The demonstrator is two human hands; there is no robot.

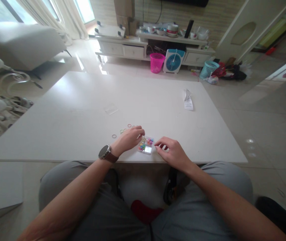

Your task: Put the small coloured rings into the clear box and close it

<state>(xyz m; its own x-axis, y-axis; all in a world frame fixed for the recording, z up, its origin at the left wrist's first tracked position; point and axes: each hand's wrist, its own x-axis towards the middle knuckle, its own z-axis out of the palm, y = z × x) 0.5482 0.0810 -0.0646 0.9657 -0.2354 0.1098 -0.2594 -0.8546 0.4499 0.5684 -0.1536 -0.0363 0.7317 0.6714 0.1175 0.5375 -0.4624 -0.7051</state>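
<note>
A small clear compartment box [146,145] with colourful little pieces lies near the table's front edge. My left hand [130,137], with a watch on its wrist, is over the box's upper left corner; its fingers are pressed together, and what they hold, if anything, is too small to tell. At the box's right side is my right hand [171,150], its fingers curved and apart with nothing visible between them. Several thin coloured rings, among them a red one [129,125] and a dark one [114,136], lie behind and left of my left hand, which partly hides them.
On the white table [82,97], a clear flat piece [111,109] lies left of centre and a crumpled wrapper with a white label [188,102] lies at the back right. The front edge runs just above my knees.
</note>
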